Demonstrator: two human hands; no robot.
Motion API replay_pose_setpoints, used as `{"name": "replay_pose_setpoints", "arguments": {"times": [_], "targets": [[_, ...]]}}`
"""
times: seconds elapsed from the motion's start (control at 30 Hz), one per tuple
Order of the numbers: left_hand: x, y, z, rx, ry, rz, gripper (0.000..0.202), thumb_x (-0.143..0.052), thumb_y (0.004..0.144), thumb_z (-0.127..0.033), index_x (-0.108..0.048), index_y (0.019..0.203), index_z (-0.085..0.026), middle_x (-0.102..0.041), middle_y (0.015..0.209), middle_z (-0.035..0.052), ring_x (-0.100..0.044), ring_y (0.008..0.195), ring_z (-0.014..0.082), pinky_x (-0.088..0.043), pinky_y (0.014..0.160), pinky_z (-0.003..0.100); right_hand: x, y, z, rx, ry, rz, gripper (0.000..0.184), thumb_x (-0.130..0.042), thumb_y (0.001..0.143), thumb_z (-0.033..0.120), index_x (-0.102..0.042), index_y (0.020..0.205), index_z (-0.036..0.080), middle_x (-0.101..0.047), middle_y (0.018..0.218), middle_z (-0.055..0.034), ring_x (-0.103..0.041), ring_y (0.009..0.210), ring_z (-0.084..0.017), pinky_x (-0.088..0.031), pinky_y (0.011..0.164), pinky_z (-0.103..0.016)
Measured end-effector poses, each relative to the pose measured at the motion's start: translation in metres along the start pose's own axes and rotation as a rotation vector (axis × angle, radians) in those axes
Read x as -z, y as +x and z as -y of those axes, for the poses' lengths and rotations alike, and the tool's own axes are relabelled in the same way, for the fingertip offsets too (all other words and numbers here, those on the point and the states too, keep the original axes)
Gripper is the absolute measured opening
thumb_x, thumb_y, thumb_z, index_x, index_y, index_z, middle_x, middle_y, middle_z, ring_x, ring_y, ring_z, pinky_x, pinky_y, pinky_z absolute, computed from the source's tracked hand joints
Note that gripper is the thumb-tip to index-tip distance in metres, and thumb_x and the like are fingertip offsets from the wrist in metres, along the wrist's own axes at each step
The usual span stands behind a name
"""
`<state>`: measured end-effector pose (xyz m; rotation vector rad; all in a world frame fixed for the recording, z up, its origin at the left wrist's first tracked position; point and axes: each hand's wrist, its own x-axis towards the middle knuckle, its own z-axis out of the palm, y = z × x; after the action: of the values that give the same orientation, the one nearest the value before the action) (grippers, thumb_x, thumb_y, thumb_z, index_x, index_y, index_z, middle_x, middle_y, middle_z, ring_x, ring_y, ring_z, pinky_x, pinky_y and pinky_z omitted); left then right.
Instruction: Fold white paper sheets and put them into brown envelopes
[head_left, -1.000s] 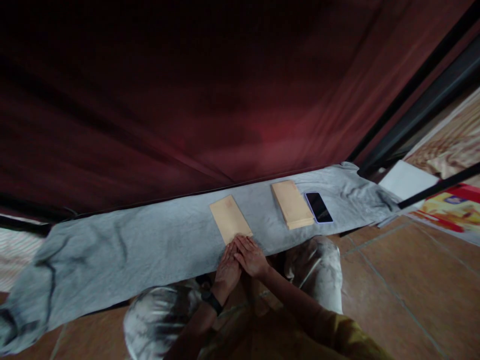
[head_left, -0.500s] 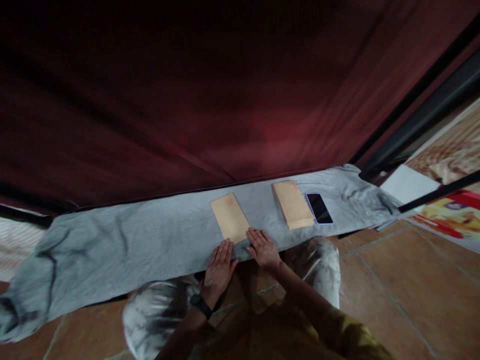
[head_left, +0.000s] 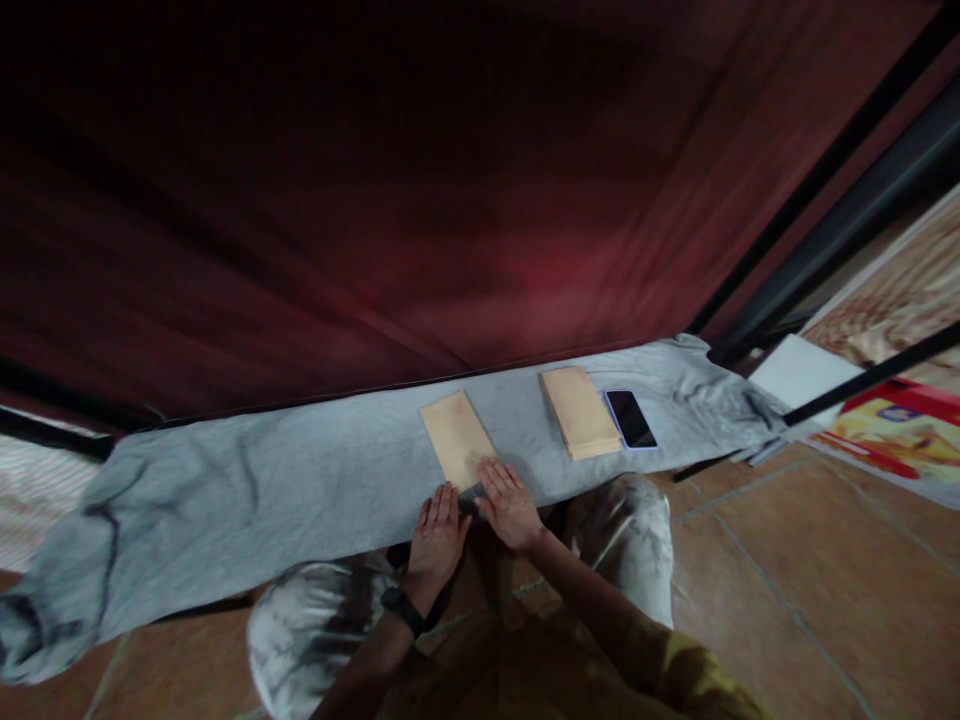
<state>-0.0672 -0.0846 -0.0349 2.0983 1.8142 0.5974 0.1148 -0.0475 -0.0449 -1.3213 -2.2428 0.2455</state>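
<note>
A single tan paper envelope (head_left: 456,432) lies flat and slightly slanted on the grey cloth, a faint reddish mark near its far end. My left hand (head_left: 439,532) rests palm down at the envelope's near left corner, fingers stretched forward. Flat across the near right corner lies my right hand (head_left: 508,502), its fingers extended over the paper. Neither hand grips anything. Off to the right is a stack of similar envelopes (head_left: 579,408), with a dark-screened phone (head_left: 631,419) in a pale purple case beside it.
Grey cloth (head_left: 300,470) covers a long, narrow bench in front of my knees. A dark red curtain (head_left: 450,250) hangs behind it. To the right are black frame bars (head_left: 847,200), a white sheet (head_left: 804,375) and a red and yellow printed box (head_left: 900,430). Tiled floor (head_left: 817,560) lies below.
My right hand has slid left along the envelope's near edge, closer to my left hand. The left hand stays nearly in place, and the view has shifted a little.
</note>
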Motion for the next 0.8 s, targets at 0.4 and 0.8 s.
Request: {"name": "replay_pose_setpoints", "arguments": {"times": [0.4,0.8], "targets": [[0.000,-0.002,0.010,-0.060,0.117,0.032,0.049,-0.039,0.094,-0.023,-0.055,0.140,-0.016,-0.052,0.148,0.0171,-0.046,0.140,0.0298,-0.030,0.119,0.050,-0.006,-0.004,-0.010,0.006,-0.002,0.030,0.060,-0.054,0.099,0.034,-0.036,0.154,0.021,-0.042,0.156,-0.0091,-0.042,0.143,-0.025,-0.030,0.120,-0.046],[-0.028,0.026,-0.037,-0.291,0.352,0.025,0.055,-0.036,0.097,-0.024,-0.040,0.150,-0.010,-0.045,0.155,0.0125,-0.037,0.146,0.0229,-0.032,0.121,0.045,0.003,-0.006,-0.029,-0.027,-0.149,0.063,0.049,-0.039,0.104,0.032,-0.044,0.150,0.017,-0.046,0.153,-0.0069,-0.044,0.141,-0.021,-0.027,0.121,-0.042]]}}
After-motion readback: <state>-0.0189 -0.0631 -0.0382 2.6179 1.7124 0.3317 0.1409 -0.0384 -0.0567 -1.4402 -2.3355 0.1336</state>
